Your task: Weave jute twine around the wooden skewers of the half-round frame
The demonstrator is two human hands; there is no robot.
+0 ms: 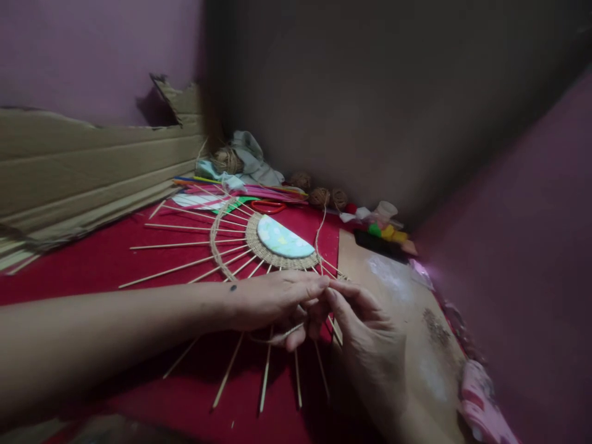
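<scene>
A half-round woven piece (259,251) with a light blue patterned centre (284,239) lies before me. Thin wooden sticks (173,246) fan out from it, crossed by an outer arc of twine (214,243). My left hand (277,296) reaches over the sticks from the left, fingers bent, with twine (277,338) running through them. At the piece's right end, my right hand (365,320) pinches thumb to forefinger against the left fingertips. The twine seems to pass between them, though the exact grip is partly hidden. A strand also runs down from the twine balls behind.
Red cloth (185,314) lies underneath, with a brown board (411,320) at right. Cardboard (92,160) leans against the left wall. Behind are balls of twine (319,197), coloured strips (272,193), red-handled scissors (268,207) and a black tray (377,243).
</scene>
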